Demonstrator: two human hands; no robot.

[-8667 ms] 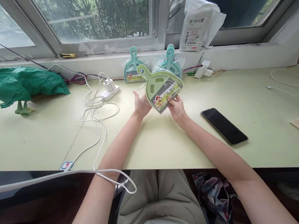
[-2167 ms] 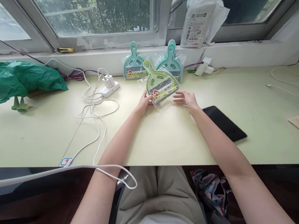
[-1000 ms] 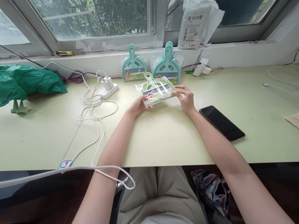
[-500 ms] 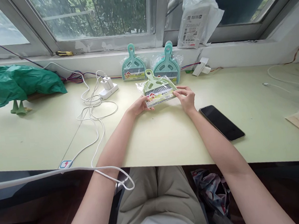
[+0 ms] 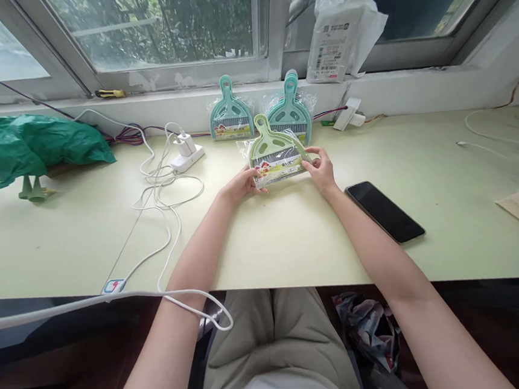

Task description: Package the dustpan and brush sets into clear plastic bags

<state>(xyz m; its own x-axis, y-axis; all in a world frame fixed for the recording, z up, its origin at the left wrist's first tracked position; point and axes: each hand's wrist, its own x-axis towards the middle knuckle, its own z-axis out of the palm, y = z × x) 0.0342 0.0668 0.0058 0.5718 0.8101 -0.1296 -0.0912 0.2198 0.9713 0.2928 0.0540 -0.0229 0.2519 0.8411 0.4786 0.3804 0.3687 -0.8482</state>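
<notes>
A green dustpan and brush set [image 5: 278, 150] in clear plastic wrap is held between both hands above the table, its handle pointing away from me and up. My left hand [image 5: 243, 184] is closed on its lower left corner. On the lower right edge, my right hand [image 5: 321, 168] pinches it with thumb and fingers. Behind it, a wrapped teal dustpan and brush set [image 5: 231, 115] leans upright against the wall. To its right stands a stack of teal dustpan sets [image 5: 292, 107], partly hidden by the green one.
A black phone [image 5: 386, 210] lies beside my right forearm. White cables [image 5: 163, 185] and a power strip [image 5: 187, 158] are on the left, one cable crossing my left forearm. A green plastic bag [image 5: 32, 145] lies far left. A white package [image 5: 339, 36] stands on the sill.
The green dustpan set has tilted more upright, its handle rising slightly. Both hands keep hold of it in nearly the same place.
</notes>
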